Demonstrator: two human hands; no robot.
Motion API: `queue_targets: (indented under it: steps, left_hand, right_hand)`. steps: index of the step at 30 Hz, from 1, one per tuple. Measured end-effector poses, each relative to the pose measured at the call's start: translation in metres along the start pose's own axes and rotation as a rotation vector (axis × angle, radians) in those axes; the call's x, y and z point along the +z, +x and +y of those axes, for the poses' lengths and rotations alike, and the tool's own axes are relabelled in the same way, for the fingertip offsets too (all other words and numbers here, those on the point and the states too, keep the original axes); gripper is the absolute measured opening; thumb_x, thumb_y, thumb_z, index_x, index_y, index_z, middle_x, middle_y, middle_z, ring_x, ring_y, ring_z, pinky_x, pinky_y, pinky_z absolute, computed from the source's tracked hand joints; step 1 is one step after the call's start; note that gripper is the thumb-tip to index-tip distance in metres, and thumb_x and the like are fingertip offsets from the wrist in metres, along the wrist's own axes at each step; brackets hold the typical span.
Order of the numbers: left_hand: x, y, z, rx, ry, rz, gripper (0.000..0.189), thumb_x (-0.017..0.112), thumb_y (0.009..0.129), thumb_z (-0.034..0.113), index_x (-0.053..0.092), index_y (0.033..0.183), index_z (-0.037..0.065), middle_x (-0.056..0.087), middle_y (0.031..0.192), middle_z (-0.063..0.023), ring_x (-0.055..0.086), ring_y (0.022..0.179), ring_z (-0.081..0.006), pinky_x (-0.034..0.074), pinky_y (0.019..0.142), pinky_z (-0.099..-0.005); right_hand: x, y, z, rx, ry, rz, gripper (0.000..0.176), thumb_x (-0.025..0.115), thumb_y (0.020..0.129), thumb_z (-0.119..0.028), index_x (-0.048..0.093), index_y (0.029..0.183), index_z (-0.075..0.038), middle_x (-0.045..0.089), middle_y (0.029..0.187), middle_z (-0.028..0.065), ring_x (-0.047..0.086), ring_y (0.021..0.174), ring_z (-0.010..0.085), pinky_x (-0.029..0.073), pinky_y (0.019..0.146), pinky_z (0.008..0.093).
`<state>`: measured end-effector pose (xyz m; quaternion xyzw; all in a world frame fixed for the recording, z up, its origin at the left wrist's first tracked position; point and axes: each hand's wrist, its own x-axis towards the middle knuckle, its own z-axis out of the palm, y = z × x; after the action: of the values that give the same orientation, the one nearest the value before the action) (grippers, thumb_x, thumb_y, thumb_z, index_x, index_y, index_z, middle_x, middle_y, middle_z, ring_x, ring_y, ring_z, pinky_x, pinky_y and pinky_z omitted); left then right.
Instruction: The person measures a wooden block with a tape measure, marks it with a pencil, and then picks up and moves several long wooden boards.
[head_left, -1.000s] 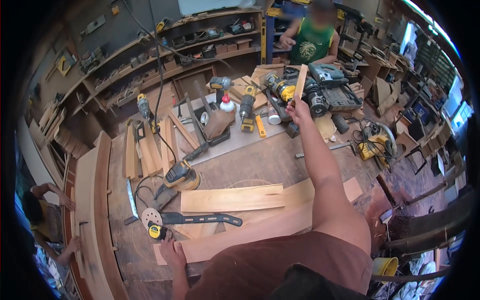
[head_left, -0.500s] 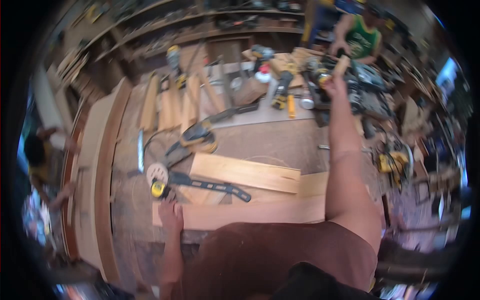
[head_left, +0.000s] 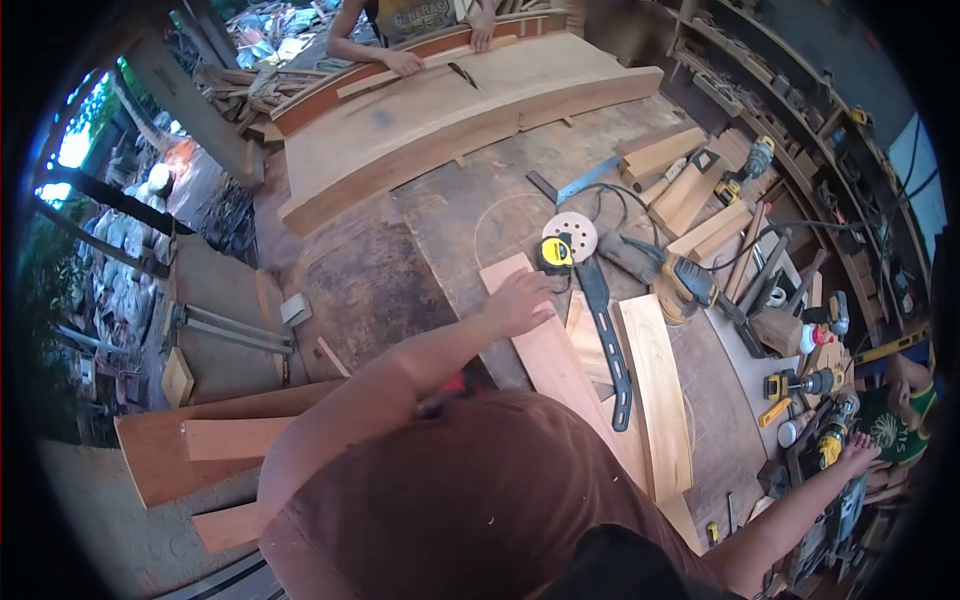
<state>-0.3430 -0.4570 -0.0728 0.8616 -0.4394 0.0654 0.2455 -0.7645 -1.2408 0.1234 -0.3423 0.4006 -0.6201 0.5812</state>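
Note:
My left hand [head_left: 522, 302] lies over the end of a long reddish plank [head_left: 560, 362], fingers stretched out across it. Just past the fingertips sit a yellow and black tape measure [head_left: 556, 251] and a round sanding disc [head_left: 573, 232] with holes. A black slotted bar [head_left: 604, 335] runs beside the plank, and a paler board [head_left: 655, 395] lies to its right. My right arm reaches far out to the right, where my right hand [head_left: 858, 453] looks closed beside a yellow power tool [head_left: 833, 443]; I cannot tell what it holds.
Across the table, a person's hands [head_left: 405, 62] rest on a large curved wooden piece [head_left: 440, 125]. An orbital sander [head_left: 685, 285], drills [head_left: 755, 165] and a try square [head_left: 585, 180] lie right of centre. A person in a green jersey [head_left: 900, 425] is near my right hand.
The view has swung left, bringing the curved piece and the person behind it to the top. My left hand remains at the plank's end; my right arm is still outstretched.

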Motion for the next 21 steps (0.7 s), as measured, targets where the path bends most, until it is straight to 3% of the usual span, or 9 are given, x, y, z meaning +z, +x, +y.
queue_targets:
  steps: [2,5,6,7,8,11,14,17,21]
  left_hand:
    - [-0.004,-0.001,0.002,0.003,-0.065,0.013,0.035,0.064,0.089,0.037,0.064,0.115,0.013,0.056,0.131,-0.0132,0.044,0.133,-0.0304,0.027,0.115,-0.0494]
    - [0.007,-0.004,-0.004,0.008,-0.037,0.052,0.035,0.064,0.089,0.038,0.065,0.115,0.014,0.055,0.132,-0.0136,0.043,0.133,-0.0305,0.028,0.115,-0.0497]
    - [0.006,-0.005,-0.004,0.010,-0.041,0.041,0.035,0.064,0.089,0.038,0.065,0.115,0.014,0.055,0.132,-0.0136,0.043,0.133,-0.0305,0.028,0.115,-0.0497]
    - [0.004,-0.005,-0.003,0.017,-0.054,0.047,0.036,0.065,0.089,0.037,0.065,0.115,0.013,0.054,0.133,-0.0139,0.043,0.133,-0.0316,0.028,0.115,-0.0496]
    - [0.002,-0.005,-0.004,0.031,-0.066,0.053,0.036,0.065,0.088,0.036,0.065,0.116,0.013,0.054,0.134,-0.0142,0.043,0.134,-0.0327,0.028,0.114,-0.0496]
    - [-0.006,-0.001,-0.011,0.039,-0.245,0.032,0.037,0.069,0.086,0.032,0.065,0.116,0.012,0.053,0.136,-0.0153,0.042,0.134,-0.0353,0.029,0.114,-0.0492]
    - [-0.022,-0.006,-0.021,-0.027,-0.259,0.084,0.037,0.071,0.084,0.026,0.065,0.117,0.010,0.053,0.136,-0.0163,0.041,0.134,-0.0369,0.032,0.112,-0.0482]
    - [-0.052,-0.025,-0.039,-0.160,-0.251,0.123,0.038,0.072,0.082,0.021,0.065,0.118,0.009,0.051,0.138,-0.0169,0.042,0.133,-0.0374,0.035,0.110,-0.0472]
    - [-0.075,-0.053,-0.122,-0.203,-0.209,0.164,0.036,0.069,0.081,0.018,0.064,0.115,0.008,0.052,0.134,-0.0203,0.047,0.128,-0.0389,0.037,0.109,-0.0481]
  right_hand:
    - [0.000,-0.039,0.012,-0.225,-0.039,-0.381,0.056,0.048,0.103,-0.034,0.035,0.140,0.005,0.057,0.093,0.0065,0.055,0.080,0.0151,0.050,0.069,0.0272]
    - [0.075,-0.301,0.045,-0.216,-0.052,-0.410,0.036,0.047,0.101,-0.022,0.051,0.127,0.003,0.048,0.076,-0.0008,0.043,0.066,0.0059,0.036,0.056,0.0183]
    - [0.068,-0.343,0.070,-0.273,-0.286,-0.583,0.032,0.045,0.100,-0.018,0.055,0.123,0.002,0.048,0.073,-0.0016,0.044,0.065,0.0067,0.038,0.057,0.0195]
    - [0.054,-0.346,0.113,-0.744,-0.606,-0.910,0.031,0.046,0.098,-0.017,0.057,0.121,0.001,0.051,0.074,-0.0019,0.045,0.064,0.0073,0.038,0.057,0.0206]
    - [0.069,-0.441,0.120,-0.140,-0.444,-0.759,0.029,0.047,0.098,-0.019,0.059,0.117,0.000,0.052,0.074,-0.0013,0.046,0.064,0.0078,0.041,0.059,0.0231]
    - [0.069,-0.547,0.186,0.077,-0.620,-1.093,0.020,0.057,0.097,-0.015,0.061,0.113,-0.003,0.055,0.078,0.0000,0.054,0.068,0.0080,0.047,0.062,0.0250]
    - [0.079,-0.603,0.214,-0.521,-0.830,-1.511,0.034,0.071,0.085,-0.015,0.061,0.114,-0.002,0.063,0.100,0.0153,0.062,0.094,0.0294,0.050,0.083,0.0390]
    - [0.089,-0.637,0.235,-0.461,-0.853,-1.474,0.044,0.073,0.081,-0.018,0.058,0.120,-0.003,0.057,0.120,0.0232,0.053,0.114,0.0403,0.044,0.097,0.0449]
    - [0.101,-0.664,0.258,-0.499,-1.051,-1.420,0.055,0.072,0.083,-0.023,0.051,0.129,-0.003,0.046,0.136,0.0265,0.045,0.126,0.0435,0.038,0.106,0.0476]
